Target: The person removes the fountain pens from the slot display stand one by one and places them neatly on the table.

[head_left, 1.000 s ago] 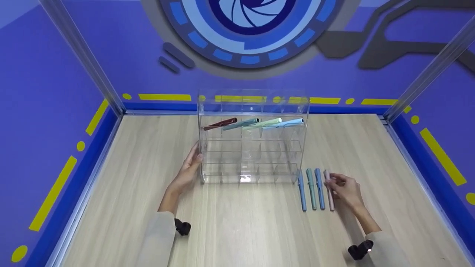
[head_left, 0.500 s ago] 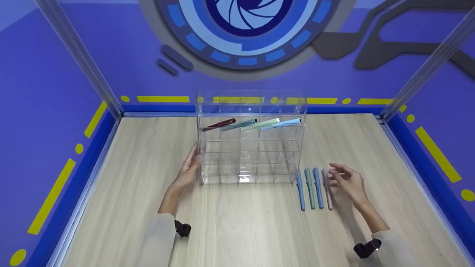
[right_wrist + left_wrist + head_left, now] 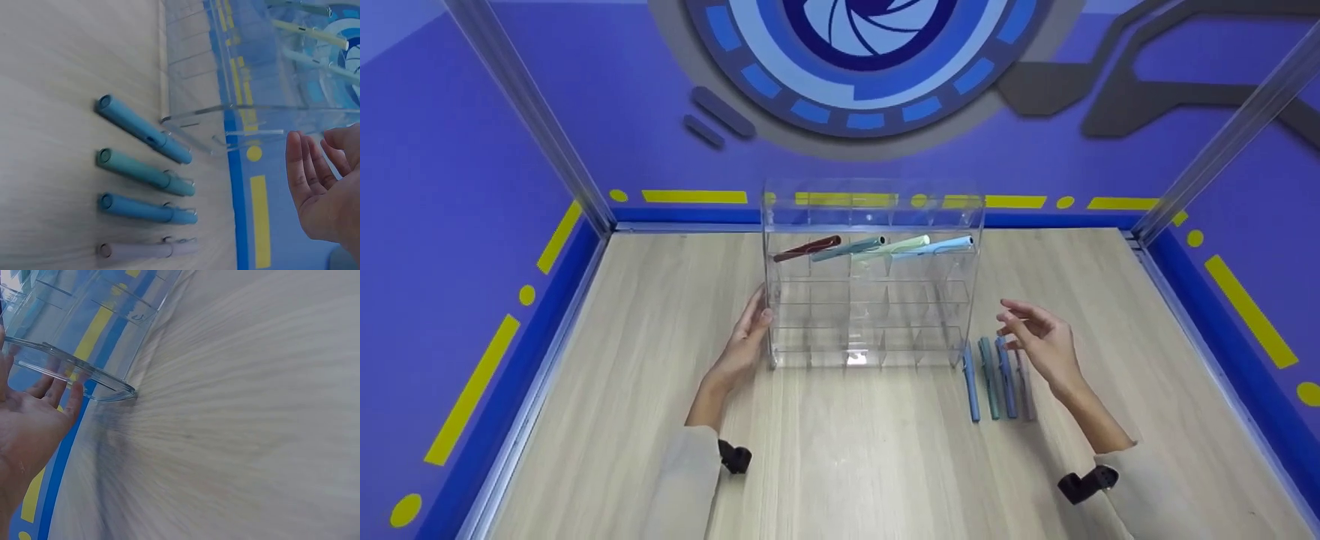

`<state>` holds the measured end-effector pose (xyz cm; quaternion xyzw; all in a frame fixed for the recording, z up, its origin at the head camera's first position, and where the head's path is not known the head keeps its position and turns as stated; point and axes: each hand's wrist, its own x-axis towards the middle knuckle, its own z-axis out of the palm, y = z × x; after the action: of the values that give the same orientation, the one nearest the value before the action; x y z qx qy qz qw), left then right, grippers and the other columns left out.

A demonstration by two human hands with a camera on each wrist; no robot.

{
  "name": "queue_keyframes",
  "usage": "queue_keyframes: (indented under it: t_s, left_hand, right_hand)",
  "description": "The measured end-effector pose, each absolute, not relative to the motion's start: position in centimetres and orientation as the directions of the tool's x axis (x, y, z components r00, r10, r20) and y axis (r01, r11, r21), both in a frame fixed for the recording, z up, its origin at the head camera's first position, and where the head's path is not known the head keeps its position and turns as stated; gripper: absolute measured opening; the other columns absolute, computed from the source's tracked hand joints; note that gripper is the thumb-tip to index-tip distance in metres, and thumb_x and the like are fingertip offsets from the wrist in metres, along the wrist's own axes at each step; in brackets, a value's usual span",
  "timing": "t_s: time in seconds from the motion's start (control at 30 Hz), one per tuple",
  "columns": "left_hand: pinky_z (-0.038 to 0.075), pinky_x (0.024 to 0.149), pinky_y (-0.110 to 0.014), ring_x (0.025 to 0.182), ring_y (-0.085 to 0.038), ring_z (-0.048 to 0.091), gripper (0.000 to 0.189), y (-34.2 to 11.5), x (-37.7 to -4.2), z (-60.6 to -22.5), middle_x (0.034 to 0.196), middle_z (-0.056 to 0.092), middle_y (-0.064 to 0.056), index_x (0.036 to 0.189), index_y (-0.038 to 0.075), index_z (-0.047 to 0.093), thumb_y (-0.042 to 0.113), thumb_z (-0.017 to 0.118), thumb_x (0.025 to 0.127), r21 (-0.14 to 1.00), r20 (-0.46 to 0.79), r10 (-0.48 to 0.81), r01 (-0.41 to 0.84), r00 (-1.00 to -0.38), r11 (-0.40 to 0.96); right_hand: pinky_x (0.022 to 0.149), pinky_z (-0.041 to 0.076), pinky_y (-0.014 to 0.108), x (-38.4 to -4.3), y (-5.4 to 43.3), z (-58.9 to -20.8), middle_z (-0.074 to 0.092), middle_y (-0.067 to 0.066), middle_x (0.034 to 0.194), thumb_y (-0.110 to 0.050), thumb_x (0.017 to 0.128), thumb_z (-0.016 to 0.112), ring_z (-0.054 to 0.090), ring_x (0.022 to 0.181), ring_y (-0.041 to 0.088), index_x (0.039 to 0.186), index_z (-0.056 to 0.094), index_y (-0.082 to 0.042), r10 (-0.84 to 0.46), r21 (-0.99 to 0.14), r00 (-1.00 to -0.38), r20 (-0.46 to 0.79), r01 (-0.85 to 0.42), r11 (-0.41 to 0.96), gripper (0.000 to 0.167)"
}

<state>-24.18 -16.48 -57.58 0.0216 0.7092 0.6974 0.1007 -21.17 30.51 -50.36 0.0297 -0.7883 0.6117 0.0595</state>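
A clear acrylic pen stand (image 3: 870, 300) with rows of small compartments stands upright at the table's middle. My left hand (image 3: 741, 351) rests along its left side, fingers straight against the side panel, thumb at the front edge. On an upper tier lie a dark red pen (image 3: 808, 248), a teal pen (image 3: 847, 249), a light green pen (image 3: 911, 245) and a light blue pen (image 3: 949, 245). My right hand (image 3: 1046, 351), fingers loosely bent and holding nothing, hovers above the table right of the stand. Below it lie a blue pen (image 3: 143, 128), green pen (image 3: 146, 172), another blue pen (image 3: 147, 208) and pale mauve pen (image 3: 147, 249).
The wooden table (image 3: 840, 465) is enclosed by blue panels with yellow marks (image 3: 694, 196) behind and at both sides. Metal rails (image 3: 675, 226) run along its edges. The stand's right lower corner is close to the nearest blue pen.
My right hand has come off the mauve pen, leaving it on the table, and moved up and left toward the stand. My left hand stays at the stand's side.
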Motion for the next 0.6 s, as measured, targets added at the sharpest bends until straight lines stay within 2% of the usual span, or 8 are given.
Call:
queue_keyframes:
  t_s: [0.2,0.43,0.6]
  left_hand:
    - [-0.004,0.13,-0.059,0.161,-0.031,-0.009,0.068,-16.3,-24.2,-57.5,0.174,-0.009,-0.003,0.166,0.031,0.007,0.048,0.04,0.109,0.992,-0.124,0.18,-0.123,-0.976,0.015]
    - [-0.002,0.13,-0.059,0.161,-0.032,-0.006,0.068,-16.4,-23.9,-57.4,0.174,-0.008,-0.002,0.166,0.033,0.007,0.05,0.04,0.109,0.991,-0.134,0.163,-0.131,-0.978,0.03]
    - [-0.003,0.13,-0.059,0.161,-0.034,-0.006,0.066,-16.3,-23.8,-57.5,0.174,-0.008,-0.006,0.166,0.03,0.006,0.047,0.037,0.11,0.992,-0.124,0.169,-0.12,-0.978,0.034]
  right_hand:
    - [0.07,0.063,0.022,-21.6,28.8,-49.5,0.076,-0.01,0.1,-0.008,0.103,0.06,0.072,0.083,0.007,0.131,0.063,0.006,0.002,-0.969,-0.988,0.154,-0.15,0.195,0.031]
    - [0.068,0.063,0.024,-22.4,27.0,-48.6,0.074,-0.007,0.1,-0.008,0.103,0.061,0.071,0.083,0.009,0.131,0.063,0.005,-0.025,-0.975,-0.987,0.156,-0.158,0.157,0.031]
    - [0.07,0.063,0.024,-22.9,26.6,-48.0,0.073,0.002,0.102,-0.008,0.102,0.063,0.071,0.083,0.009,0.131,0.063,0.008,-0.016,-0.975,-0.986,0.167,-0.168,0.147,0.033]
